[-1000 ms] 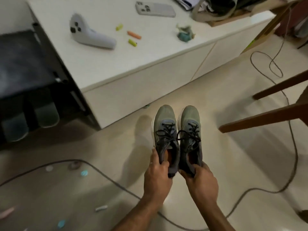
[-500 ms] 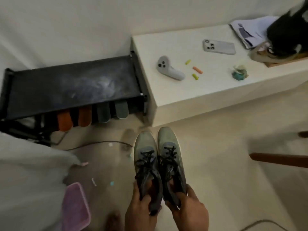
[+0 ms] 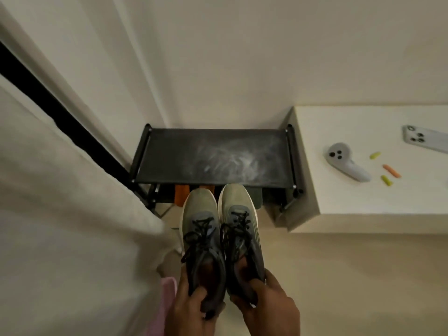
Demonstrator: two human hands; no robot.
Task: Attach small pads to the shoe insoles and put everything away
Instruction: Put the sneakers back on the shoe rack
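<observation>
I hold a pair of grey-green sneakers with black laces side by side in the air, toes pointing away from me. My left hand [image 3: 191,309] grips the heel of the left shoe [image 3: 200,229], thumb inside its opening. My right hand [image 3: 266,309] grips the heel of the right shoe [image 3: 236,214] the same way. The toes hang just in front of a low black shoe rack [image 3: 213,156] that stands against the wall. Its dusty top shelf is bare; orange footwear [image 3: 181,195] shows on the shelf beneath. The insoles and pads are hidden inside the shoes.
A white low cabinet [image 3: 363,204] stands right of the rack, with a grey controller [image 3: 346,166], a phone [image 3: 424,140] and small coloured bits [image 3: 390,170] on top. White fabric [image 3: 60,214] fills the left side. A pink item [image 3: 167,294] lies by my left wrist.
My view has swung left and I have come closer, so the shoe rack now sits straight ahead. Both hands still hold the shoes, whose toes now reach the rack's front edge.
</observation>
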